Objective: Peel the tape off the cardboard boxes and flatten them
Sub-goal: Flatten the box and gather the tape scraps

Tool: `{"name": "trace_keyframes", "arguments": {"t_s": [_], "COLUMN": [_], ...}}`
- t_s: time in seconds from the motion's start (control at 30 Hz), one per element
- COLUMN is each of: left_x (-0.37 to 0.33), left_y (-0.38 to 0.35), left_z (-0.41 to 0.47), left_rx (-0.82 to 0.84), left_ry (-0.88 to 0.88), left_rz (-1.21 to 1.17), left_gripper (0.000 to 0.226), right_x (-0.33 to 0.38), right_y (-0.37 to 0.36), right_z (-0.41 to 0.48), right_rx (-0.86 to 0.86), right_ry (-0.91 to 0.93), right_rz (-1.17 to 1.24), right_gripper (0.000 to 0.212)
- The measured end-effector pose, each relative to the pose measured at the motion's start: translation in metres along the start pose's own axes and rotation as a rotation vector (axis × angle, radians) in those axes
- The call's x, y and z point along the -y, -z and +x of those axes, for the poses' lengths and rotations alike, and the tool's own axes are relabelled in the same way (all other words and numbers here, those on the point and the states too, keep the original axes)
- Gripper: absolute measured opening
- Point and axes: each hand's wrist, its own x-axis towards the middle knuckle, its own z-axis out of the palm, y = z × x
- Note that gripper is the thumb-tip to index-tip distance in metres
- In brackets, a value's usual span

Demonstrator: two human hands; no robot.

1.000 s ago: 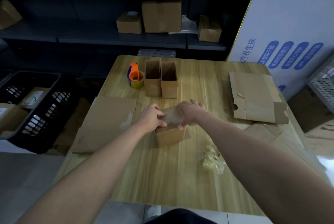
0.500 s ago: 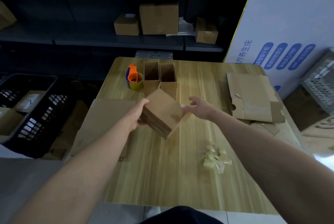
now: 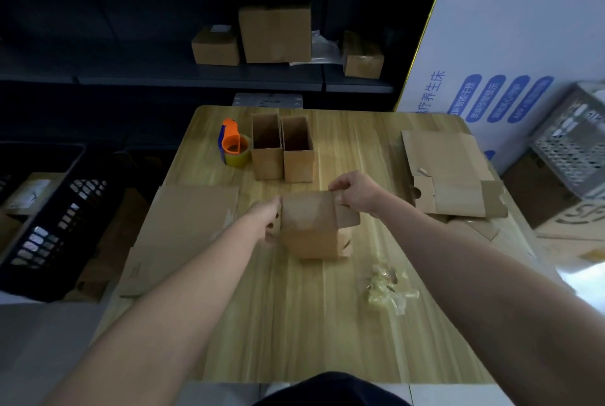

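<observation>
The cardboard box (image 3: 309,225) is at the middle of the table (image 3: 294,324), in front of the person; if its bottom touches the wood I cannot tell. The right hand (image 3: 357,194) pinches the flap at its upper right corner, so this grip is grasping the box. The left hand (image 3: 265,220) lies against the left wall, but it is blurred and partly behind the cardboard, so I cannot tell its grip. Behind stand two open boxes (image 3: 283,148) touching side by side, with a tape dispenser (image 3: 234,143) just beside them. Crumpled tape (image 3: 389,287) lies near the right forearm. Flattened cardboard (image 3: 190,225) hangs over the left edge, partly covered by the left arm.
</observation>
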Motion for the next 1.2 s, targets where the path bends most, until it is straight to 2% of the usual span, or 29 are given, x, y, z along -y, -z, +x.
{"name": "trace_keyframes", "arguments": {"t_s": [0.07, 0.1, 0.13, 0.2, 0.27, 0.37, 0.47, 0.7, 0.77, 0.93, 1.1, 1.2], "left_x": [-0.002, -0.002, -0.001, 0.003, 0.004, 0.002, -0.001, 0.003, 0.005, 0.005, -0.001, -0.002], "left_y": [0.0, 0.0, 0.0, -0.005, -0.01, -0.015, -0.019, -0.021, -0.021, -0.019, -0.02, -0.021], "left_z": [0.002, -0.001, -0.003, 0.001, 0.007, 0.014, 0.016, 0.013, 0.011, 0.01, 0.008, 0.006], "left_rx": [-0.126, -0.13, -0.091, -0.036, -0.091, -0.158, -0.198, -0.204, -0.201, -0.171, -0.169, -0.151], "left_ry": [-0.361, -0.54, -0.664, -0.757, -0.794, -0.839, -0.868, -0.867, -0.881, -0.904, -0.901, -0.887], "left_rz": [0.049, 0.131, 0.259, 0.538, 0.667, 0.705, 0.757, 0.793, 0.794, 0.8, 0.832, 0.886], "left_gripper": [0.032, 0.026, 0.026, 0.034, 0.04, 0.04, 0.036, 0.008, 0.009, 0.031, 0.026, 0.007], "right_x": [-0.007, -0.01, -0.012, -0.015, -0.017, -0.023, -0.026, -0.018, -0.016, -0.014, -0.012, -0.01], "right_y": [-0.006, -0.009, -0.012, -0.015, -0.016, -0.011, -0.011, -0.019, -0.02, -0.02, -0.021, -0.023], "right_z": [0.003, 0.005, 0.007, 0.011, 0.013, 0.013, 0.014, 0.022, 0.022, 0.022, 0.019, 0.019], "right_rx": [-0.022, -0.032, -0.039, -0.038, 0.001, 0.138, 0.138, 0.116, 0.118, 0.138, 0.147, 0.144], "right_ry": [-0.027, -0.031, -0.03, -0.023, -0.027, 0.018, 0.054, 0.059, 0.069, 0.056, 0.04, 0.029], "right_rz": [-0.008, -0.023, -0.043, -0.086, -0.174, -0.507, -0.606, -0.712, -0.714, -0.713, -0.713, -0.724], "right_gripper": [0.035, 0.035, 0.036, 0.04, 0.054, 0.088, 0.102, 0.097, 0.093, 0.081, 0.083, 0.083]}}
